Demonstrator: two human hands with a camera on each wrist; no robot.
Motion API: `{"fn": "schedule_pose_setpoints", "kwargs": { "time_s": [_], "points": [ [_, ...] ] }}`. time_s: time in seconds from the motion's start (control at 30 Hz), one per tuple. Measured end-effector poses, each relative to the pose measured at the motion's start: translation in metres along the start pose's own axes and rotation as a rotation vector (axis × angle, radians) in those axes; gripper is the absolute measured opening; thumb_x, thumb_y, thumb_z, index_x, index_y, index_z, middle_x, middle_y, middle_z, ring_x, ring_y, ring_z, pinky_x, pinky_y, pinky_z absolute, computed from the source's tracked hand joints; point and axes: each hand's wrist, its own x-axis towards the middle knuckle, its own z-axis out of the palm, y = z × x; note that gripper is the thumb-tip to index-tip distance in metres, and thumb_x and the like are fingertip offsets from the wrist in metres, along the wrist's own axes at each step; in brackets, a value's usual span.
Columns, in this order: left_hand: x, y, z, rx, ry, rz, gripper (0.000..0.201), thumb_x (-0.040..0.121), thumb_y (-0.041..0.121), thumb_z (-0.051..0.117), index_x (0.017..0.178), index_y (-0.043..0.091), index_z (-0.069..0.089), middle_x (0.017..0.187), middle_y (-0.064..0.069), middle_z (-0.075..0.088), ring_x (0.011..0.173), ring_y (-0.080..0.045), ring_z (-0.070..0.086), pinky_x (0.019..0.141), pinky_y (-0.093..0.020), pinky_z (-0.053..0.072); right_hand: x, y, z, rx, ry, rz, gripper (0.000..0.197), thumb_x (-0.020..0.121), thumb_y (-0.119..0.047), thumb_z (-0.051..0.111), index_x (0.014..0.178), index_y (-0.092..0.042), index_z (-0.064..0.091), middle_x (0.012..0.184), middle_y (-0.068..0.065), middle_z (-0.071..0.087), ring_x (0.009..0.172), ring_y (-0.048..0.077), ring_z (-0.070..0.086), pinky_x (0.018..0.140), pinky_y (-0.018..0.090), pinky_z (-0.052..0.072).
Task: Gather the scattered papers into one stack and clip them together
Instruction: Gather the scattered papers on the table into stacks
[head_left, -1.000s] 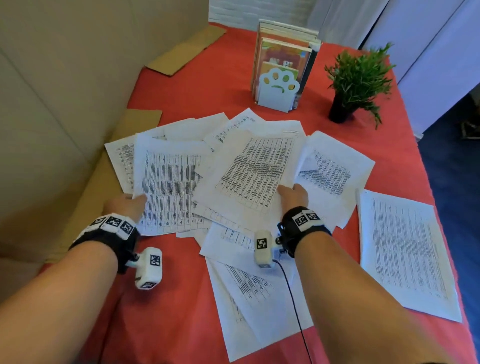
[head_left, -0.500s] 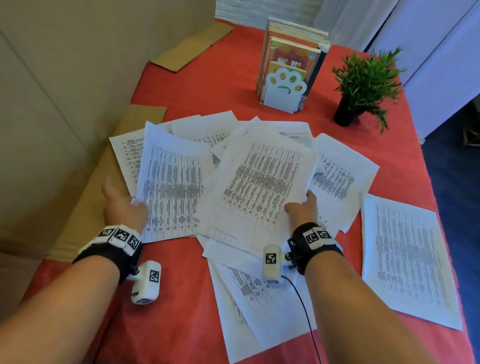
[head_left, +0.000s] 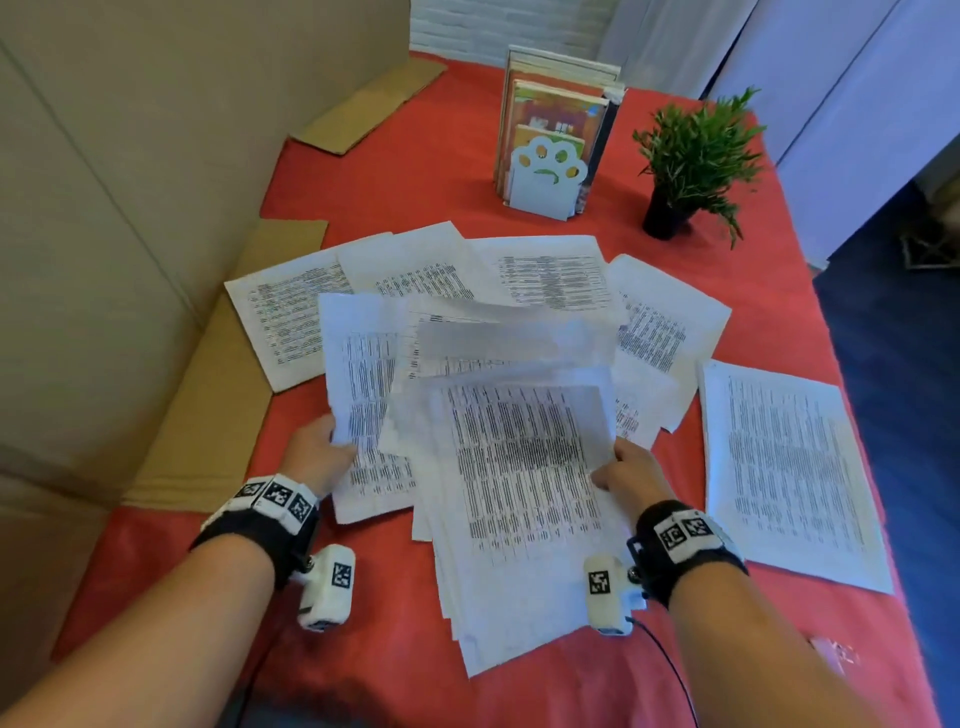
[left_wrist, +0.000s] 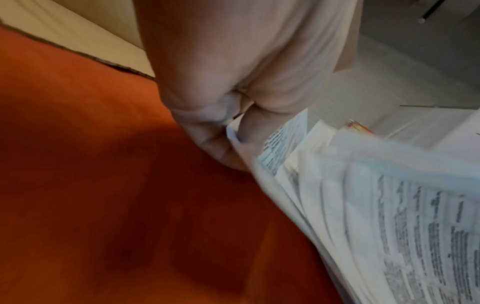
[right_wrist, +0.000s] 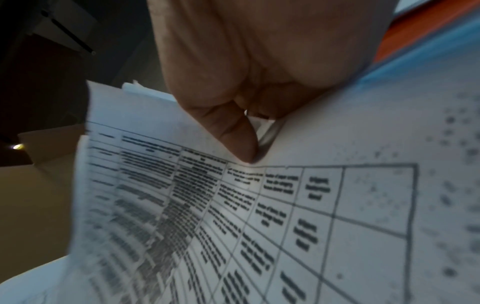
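Note:
Printed white papers lie scattered over the red tablecloth (head_left: 415, 171). A loose bundle of sheets (head_left: 519, 457) is lifted in the middle, blurred by motion. My left hand (head_left: 322, 457) pinches the left edge of a sheet (left_wrist: 285, 164) in that bundle. My right hand (head_left: 623, 473) grips the bundle's right edge, thumb (right_wrist: 233, 133) pressed on the top printed page (right_wrist: 259, 216). Other sheets (head_left: 410, 265) lie flat behind the bundle. One separate sheet (head_left: 784, 473) lies alone at the right. No clip can be made out.
A paw-shaped bookend with books (head_left: 550, 150) stands at the back. A small potted plant (head_left: 691, 161) is at the back right. Cardboard panels (head_left: 208, 415) border the table's left side. The table's right edge drops to a blue floor (head_left: 893, 364).
Both hands pulled toward me and drew the middle sheets together into a lifted bundle. The sheets that were under the right wrist are now part of that pile.

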Motion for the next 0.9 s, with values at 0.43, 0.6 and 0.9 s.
{"fn": "schedule_pose_setpoints", "kwargs": {
  "time_s": [0.43, 0.6, 0.9],
  "points": [
    [-0.029, 0.007, 0.015, 0.312, 0.190, 0.152, 0.075, 0.079, -0.002, 0.053, 0.145, 0.023, 0.028, 0.151, -0.011, 0.027, 0.135, -0.037, 0.027, 0.113, -0.046, 0.024, -0.036, 0.023, -0.012, -0.135, -0.098, -0.094, 0.025, 0.073, 0.012, 0.048, 0.079, -0.009, 0.058, 0.063, 0.002, 0.046, 0.059, 0.016, 0.041, 0.057, 0.025, 0.030],
    [-0.022, 0.032, 0.019, 0.472, -0.030, 0.336, 0.077, 0.083, -0.004, 0.046, 0.146, 0.033, 0.025, 0.155, 0.001, 0.027, 0.144, -0.025, 0.016, 0.116, -0.051, 0.012, -0.043, 0.021, -0.015, -0.214, -0.159, -0.115, 0.022, 0.075, 0.010, 0.046, 0.084, -0.003, 0.060, 0.068, 0.006, 0.047, 0.062, 0.018, 0.043, 0.059, 0.026, 0.032],
    [-0.011, 0.031, 0.014, 0.379, 0.076, 0.351, 0.013, 0.092, 0.007, 0.053, 0.086, 0.008, 0.064, 0.092, -0.019, 0.066, 0.079, -0.028, 0.055, 0.069, -0.029, 0.038, -0.048, 0.031, -0.030, -0.289, -0.152, -0.078, 0.031, 0.081, 0.001, 0.048, 0.108, -0.009, 0.057, 0.099, 0.014, 0.063, 0.092, 0.031, 0.062, 0.081, 0.036, 0.052]
  ]
}}
